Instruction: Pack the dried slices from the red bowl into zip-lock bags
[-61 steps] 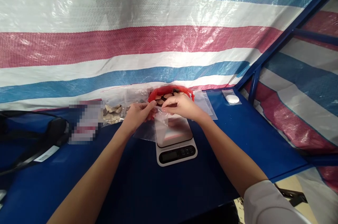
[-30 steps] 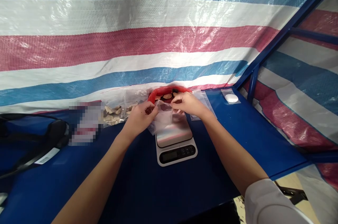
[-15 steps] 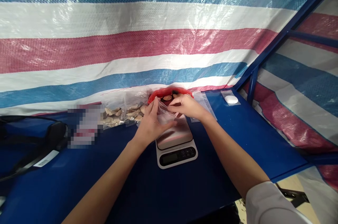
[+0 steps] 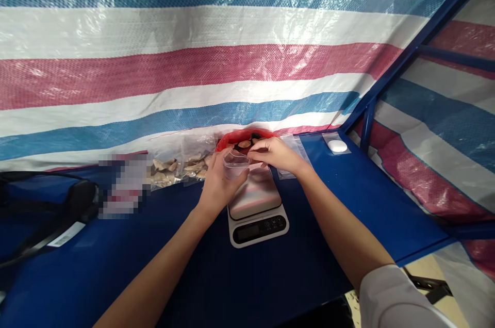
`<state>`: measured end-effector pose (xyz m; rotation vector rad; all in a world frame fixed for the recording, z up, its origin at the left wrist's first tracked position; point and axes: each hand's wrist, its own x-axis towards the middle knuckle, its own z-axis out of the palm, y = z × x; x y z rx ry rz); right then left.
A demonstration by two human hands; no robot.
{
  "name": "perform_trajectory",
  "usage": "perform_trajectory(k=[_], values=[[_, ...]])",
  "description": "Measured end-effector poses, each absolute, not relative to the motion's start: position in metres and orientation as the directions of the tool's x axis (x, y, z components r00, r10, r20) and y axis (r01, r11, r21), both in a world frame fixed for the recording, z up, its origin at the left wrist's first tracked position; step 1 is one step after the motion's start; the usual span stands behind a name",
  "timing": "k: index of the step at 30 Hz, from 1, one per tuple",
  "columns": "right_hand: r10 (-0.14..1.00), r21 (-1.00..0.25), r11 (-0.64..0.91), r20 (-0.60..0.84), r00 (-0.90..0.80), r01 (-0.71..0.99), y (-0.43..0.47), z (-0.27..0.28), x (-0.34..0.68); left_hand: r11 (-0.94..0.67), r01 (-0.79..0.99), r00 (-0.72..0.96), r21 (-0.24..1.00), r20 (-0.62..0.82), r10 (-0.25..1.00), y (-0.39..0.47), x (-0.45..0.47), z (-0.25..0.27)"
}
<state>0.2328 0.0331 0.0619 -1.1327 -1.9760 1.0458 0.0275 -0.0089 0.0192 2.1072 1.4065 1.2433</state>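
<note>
Between my hands is a clear plastic bag point(image 4: 236, 162), its mouth spread into a rounded opening. My left hand point(image 4: 220, 181) curls around the bag's left side, thumb and fingers gripping it. With finger and thumb pinched, my right hand point(image 4: 274, 154) holds the bag's right edge. Both hands are above the far part of a kitchen scale point(image 4: 257, 201), whose display looks dark. Just behind them sits a red bag point(image 4: 232, 137) holding brown and dark dried slices point(image 4: 244, 144), partly hidden by my hands.
Clear bags of pale dried slices point(image 4: 166, 172) lie left of the scale. Flat clear bags point(image 4: 296, 155) lie to the right, then a white rounded object point(image 4: 337, 146) on a small bag. A black strapped device point(image 4: 77, 204) rests at left on the blue table point(image 4: 348, 199); striped sheeting point(image 4: 193, 65) hangs behind.
The clear bag's mouth has opened from a flatter, folded shape into a rounded one. My left hand has turned slightly around it; my right hand stays pinched at its edge.
</note>
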Motion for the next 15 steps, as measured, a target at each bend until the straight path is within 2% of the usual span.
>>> perform_trajectory(k=[4, 7, 12, 15], values=[[0.884, -0.846, 0.404, 0.263, -0.387, 0.348, 0.03, 0.066, 0.232, -0.465, 0.628, 0.18, 0.624, 0.465, 0.867, -0.007, 0.026, 0.015], [0.848, -0.809, 0.477, 0.321, -0.421, 0.343, 0.024, 0.068, 0.224, -0.46, 0.655, 0.203, 0.6, 0.446, 0.872, -0.007, 0.026, 0.014], [0.781, -0.668, 0.589, 0.325, -0.533, 0.455, 0.021, 0.062, 0.212, -0.501, 0.649, 0.226, 0.572, 0.484, 0.845, -0.006, 0.027, 0.015], [0.77, -0.661, 0.601, 0.328, -0.547, 0.449, 0.023, 0.059, 0.212, -0.503, 0.645, 0.234, 0.575, 0.479, 0.846, -0.005, 0.025, 0.013]])
